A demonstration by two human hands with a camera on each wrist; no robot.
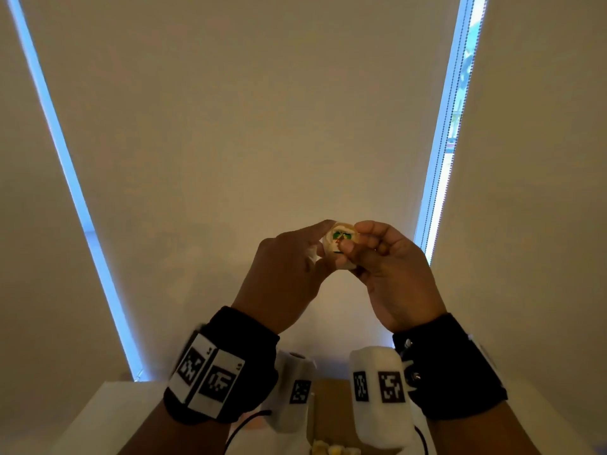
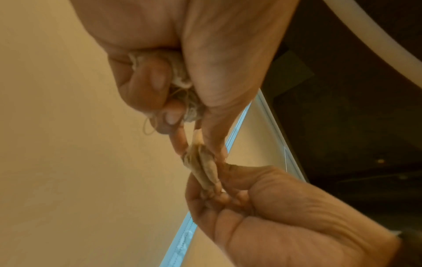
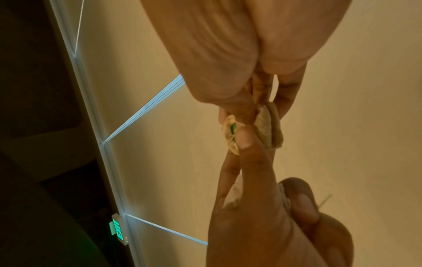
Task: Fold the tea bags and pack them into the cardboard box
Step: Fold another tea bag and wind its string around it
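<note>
Both hands are raised in front of me, meeting on one tea bag (image 1: 341,239) whose paper tag shows green print. My left hand (image 1: 323,246) pinches it with thumb and forefinger. In the left wrist view its other fingers curl round a bundle of tea bags (image 2: 182,77) and loose string. My right hand (image 1: 353,247) pinches the same bag from the right. The right wrist view shows the bag's two brown pouches (image 3: 270,126) pressed together and the tag (image 3: 229,133) beside them. The cardboard box (image 1: 330,392) lies low between my wrists, with pale tea bags (image 1: 335,450) inside.
A white table (image 1: 108,415) runs along the bottom edge below my arms. Closed beige roller blinds (image 1: 256,126) fill the background, with bright gaps between them. A lit green exit sign (image 3: 117,229) hangs in the dark room.
</note>
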